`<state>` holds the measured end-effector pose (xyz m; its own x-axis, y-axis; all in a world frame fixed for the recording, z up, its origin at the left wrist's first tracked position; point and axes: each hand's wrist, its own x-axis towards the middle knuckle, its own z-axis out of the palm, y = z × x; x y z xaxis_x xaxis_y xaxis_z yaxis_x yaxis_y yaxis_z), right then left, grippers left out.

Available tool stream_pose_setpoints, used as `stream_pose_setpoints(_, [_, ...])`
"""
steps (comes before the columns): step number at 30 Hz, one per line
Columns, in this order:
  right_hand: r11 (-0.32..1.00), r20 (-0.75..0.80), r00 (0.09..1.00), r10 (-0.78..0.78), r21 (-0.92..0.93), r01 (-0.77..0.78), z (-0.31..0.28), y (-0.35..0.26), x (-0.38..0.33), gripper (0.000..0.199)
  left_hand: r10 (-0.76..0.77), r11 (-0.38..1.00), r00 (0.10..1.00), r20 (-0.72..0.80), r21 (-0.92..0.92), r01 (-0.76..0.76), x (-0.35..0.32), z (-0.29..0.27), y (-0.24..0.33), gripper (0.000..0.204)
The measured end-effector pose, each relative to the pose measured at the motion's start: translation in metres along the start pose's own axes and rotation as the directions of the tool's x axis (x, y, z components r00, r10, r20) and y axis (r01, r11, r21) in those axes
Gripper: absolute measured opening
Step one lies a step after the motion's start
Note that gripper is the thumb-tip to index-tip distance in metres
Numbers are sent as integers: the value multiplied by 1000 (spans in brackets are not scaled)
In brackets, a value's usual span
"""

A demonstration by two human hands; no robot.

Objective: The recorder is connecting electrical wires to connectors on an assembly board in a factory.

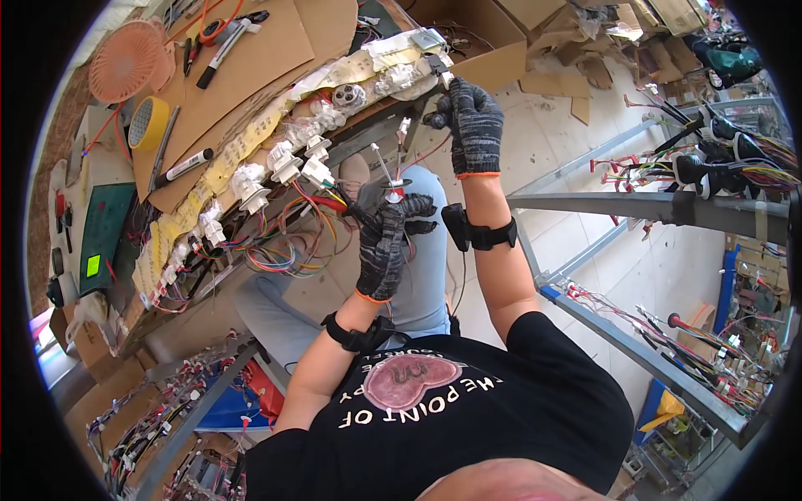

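The person's left hand [383, 255], in a dark grey knitted glove with an orange cuff, was low in front of the bench edge, its fingers curled around the base of a red-and-white fitting [394, 197] that stood up above the knuckles. The right hand [478, 134], gloved alike, was raised farther out at the far right end of the connector row, its fingers partly bent and the tips beside a small white connector [447, 81] (whether they gripped it could not be told). A black connector [437, 64] lay just beyond that. Along the bench ran a yellowish taped strip [242, 142], bearing white plug housings such as the large connector [284, 163] left of the hands, with a bundle of multicoloured wires [288, 260] hanging below. On brown cardboard [271, 42] behind lay a black-and-white marker [185, 167] and, near it, a yellow tape roll [149, 123].
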<state>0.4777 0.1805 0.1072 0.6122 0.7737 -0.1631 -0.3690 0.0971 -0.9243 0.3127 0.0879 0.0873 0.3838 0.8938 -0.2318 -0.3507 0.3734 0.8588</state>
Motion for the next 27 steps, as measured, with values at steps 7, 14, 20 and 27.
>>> stream_pose_setpoints(7, [997, 64, 996, 68, 36, -70, -5, 2, 10, 17, 57, 998, 998, 37, 1, -57, 7, -4, -5, 48])
stream_pose_setpoints(14, [988, 352, 927, 130, 37, -153, 3, 20, -44, 33, -7, 1000, 993, -116, 29, 10, 16, 7, 1, 35])
stream_pose_setpoints(20, [985, 297, 947, 125, -149, -83, 18, -9, -47, 16, 62, 996, 998, -8, 61, -61, 25, 0, -4, 28])
stream_pose_setpoints(27, [957, 244, 961, 128, -286, -55, 15, -5, -36, 19, 181, 983, 980, -88, 54, -177, 32, 12, 10, 23])
